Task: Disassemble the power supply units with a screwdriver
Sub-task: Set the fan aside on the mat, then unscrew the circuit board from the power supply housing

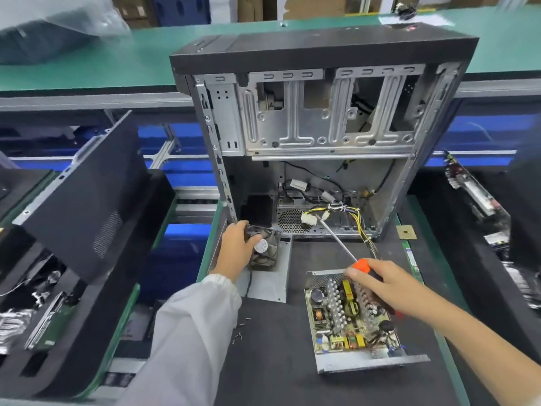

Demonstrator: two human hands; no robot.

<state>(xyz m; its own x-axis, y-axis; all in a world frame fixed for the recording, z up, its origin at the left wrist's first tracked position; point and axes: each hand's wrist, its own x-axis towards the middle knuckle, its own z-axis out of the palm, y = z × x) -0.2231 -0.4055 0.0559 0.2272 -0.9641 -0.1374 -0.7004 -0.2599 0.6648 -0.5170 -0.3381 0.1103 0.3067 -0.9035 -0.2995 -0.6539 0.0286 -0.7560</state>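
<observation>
**A:** Status on the PSU?

**B:** Cover's off. The open power supply unit sits on the black mat right in front of me, board exposed, tray still under it. My left hand is curled round the cooling fan, holding it over the loose metal cover plate. My right hand grips the orange-handled screwdriver, shaft pointing up-left toward the white connector and the yellow wire bundle – tip not on any screw.

**A:** So which step?

**B:** Looks like fan separation – I'd say roughly mid-job. Board isn't out of the tray yet. Next move probably needs the fan set aside, then the driver brought down onto the board screws. Can't make out the screw heads from here.

**A:** Room?

**B:** Tight at the back: the open PC case stands just behind the unit, cables trailing from it to the PSU. Loose screws lie on the mat near my left sleeve – easy to sweep off. Tray's front lip is near the mat edge. Free mat to the left of the unit.
</observation>
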